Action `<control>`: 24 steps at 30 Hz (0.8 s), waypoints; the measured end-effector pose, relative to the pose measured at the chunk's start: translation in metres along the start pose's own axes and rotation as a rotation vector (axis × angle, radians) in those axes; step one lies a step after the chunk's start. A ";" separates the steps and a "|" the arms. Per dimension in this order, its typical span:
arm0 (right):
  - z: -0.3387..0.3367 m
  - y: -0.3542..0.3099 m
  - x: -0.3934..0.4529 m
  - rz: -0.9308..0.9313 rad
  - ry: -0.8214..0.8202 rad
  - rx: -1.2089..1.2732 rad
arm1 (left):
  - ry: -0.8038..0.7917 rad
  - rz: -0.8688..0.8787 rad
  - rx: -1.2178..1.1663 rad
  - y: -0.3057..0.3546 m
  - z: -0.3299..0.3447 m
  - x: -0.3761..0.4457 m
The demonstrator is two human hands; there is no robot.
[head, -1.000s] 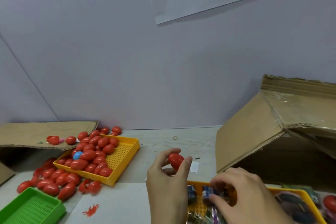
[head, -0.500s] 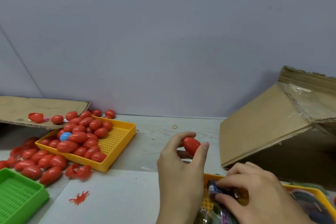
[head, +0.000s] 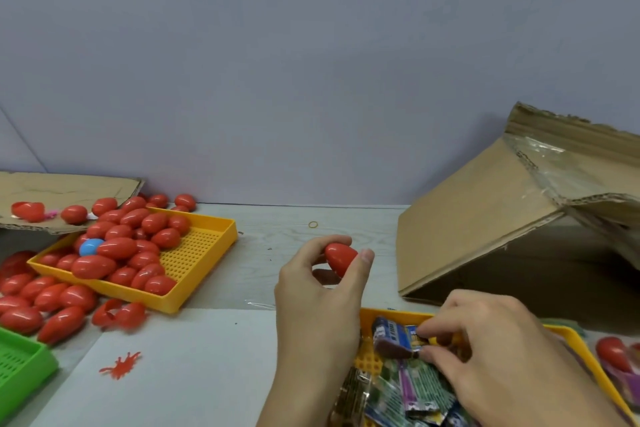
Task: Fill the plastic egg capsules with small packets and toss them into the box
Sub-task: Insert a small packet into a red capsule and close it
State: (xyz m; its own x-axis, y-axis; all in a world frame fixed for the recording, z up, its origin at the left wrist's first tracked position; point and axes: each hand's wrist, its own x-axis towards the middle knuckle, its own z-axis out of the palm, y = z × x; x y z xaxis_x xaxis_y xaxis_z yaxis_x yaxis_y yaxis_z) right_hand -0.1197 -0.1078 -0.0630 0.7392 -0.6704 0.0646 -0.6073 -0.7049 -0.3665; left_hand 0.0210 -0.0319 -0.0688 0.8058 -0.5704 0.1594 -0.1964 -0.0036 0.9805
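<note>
Presently the left hand (head: 318,302) pinches one glossy red plastic egg capsule (head: 341,258) between thumb and fingertips, holding it up above the pale wood-grain desk (head: 277,239) near the middle. The right hand (head: 491,350) reaches into the near yellow plastic tray of packets (head: 575,340), its grip clamped on a small blue foil packet (head: 398,334) between thumb and forefinger.

To do this step well, the packet likely wants lifting clear of its neighbours so only one comes up. The capsule looks closed, so it would probably need opening before the packet goes in, then snapping together firmly.

One brown cardboard box (head: 485,229) lies tipped at the right, its opening facing the near side. Two yellow trays show; the far-left perforated yellow tray (head: 204,253) carries roughly twenty red capsules and one blue capsule (head: 90,247). About a dozen more reds lie loose on the desk to its left, too crowded to count exactly. One green plastic tray (head: 20,360) sits at the near left corner.
</note>
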 end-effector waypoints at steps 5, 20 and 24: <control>-0.007 0.001 -0.003 -0.016 -0.015 0.177 | -0.008 0.005 -0.002 0.001 0.001 -0.001; -0.008 -0.008 -0.006 -0.078 -0.284 0.355 | -0.012 0.019 0.032 -0.001 0.001 0.000; -0.004 -0.003 -0.005 -0.050 -0.165 0.415 | -0.034 0.009 0.017 -0.001 0.001 0.000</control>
State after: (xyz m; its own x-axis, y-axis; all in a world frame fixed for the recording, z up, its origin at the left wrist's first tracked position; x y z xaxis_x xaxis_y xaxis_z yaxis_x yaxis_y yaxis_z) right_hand -0.1223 -0.1031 -0.0583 0.8217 -0.5681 -0.0448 -0.4260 -0.5602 -0.7104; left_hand 0.0213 -0.0326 -0.0702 0.7848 -0.5978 0.1635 -0.2127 -0.0121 0.9770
